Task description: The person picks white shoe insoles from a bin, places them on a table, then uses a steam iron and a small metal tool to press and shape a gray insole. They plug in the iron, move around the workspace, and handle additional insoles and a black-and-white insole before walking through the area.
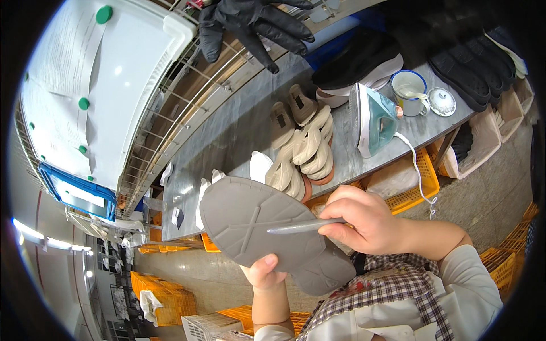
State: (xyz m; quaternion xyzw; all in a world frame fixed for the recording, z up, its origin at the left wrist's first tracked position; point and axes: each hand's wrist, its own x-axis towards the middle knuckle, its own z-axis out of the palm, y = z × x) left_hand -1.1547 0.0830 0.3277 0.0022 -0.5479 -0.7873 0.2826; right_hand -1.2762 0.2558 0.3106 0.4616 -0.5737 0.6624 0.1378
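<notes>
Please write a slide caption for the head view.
Left hand holds a grey shoe sole; right hand holds a slim tool over it.

The grey sole (284, 248) hides most fingers of the left hand (263, 275).

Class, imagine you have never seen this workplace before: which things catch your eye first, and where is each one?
The big grey shoe sole dominates the centre, gripped by the left hand, while the right hand holds a slim, pale tool across it. Beyond, a white-and-teal iron sits on the grey worktop. At the top, a black glove shows with its fingers pointing downward.
</notes>
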